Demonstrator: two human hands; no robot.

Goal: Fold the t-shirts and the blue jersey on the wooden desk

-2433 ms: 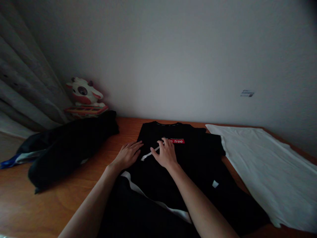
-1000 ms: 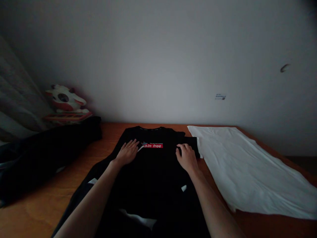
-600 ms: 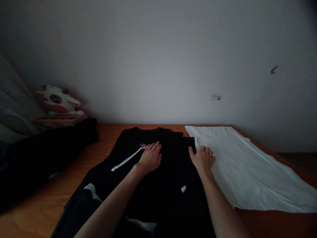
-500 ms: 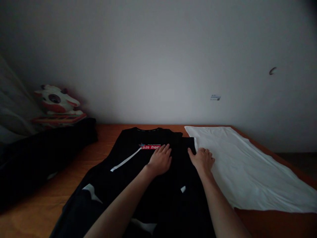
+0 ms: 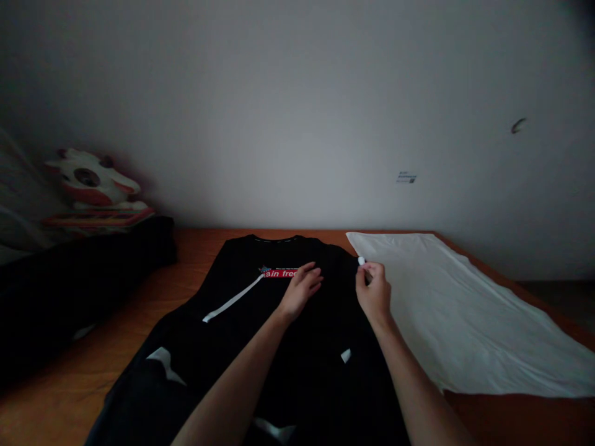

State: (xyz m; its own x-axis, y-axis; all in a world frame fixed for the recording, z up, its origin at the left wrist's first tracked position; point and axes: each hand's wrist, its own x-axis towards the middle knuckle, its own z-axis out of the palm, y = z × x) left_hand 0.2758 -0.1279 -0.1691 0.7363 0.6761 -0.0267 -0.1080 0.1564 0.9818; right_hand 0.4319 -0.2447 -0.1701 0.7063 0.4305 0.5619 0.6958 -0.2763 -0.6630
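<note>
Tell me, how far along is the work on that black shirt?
The black T-shirt lies face up on the wooden table, and its left side seems already folded in, with a white strip across the chest. In hand: the right hand pinches the right sleeve edge while the left hand presses the chest beside the red logo. The right side and lower half look unfolded. A white garment lies flat alongside.

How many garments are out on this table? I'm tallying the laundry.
3: a black T-shirt flat in the middle under both hands, a white garment spread at its right, a dark heap at left, which may hide more.
</note>
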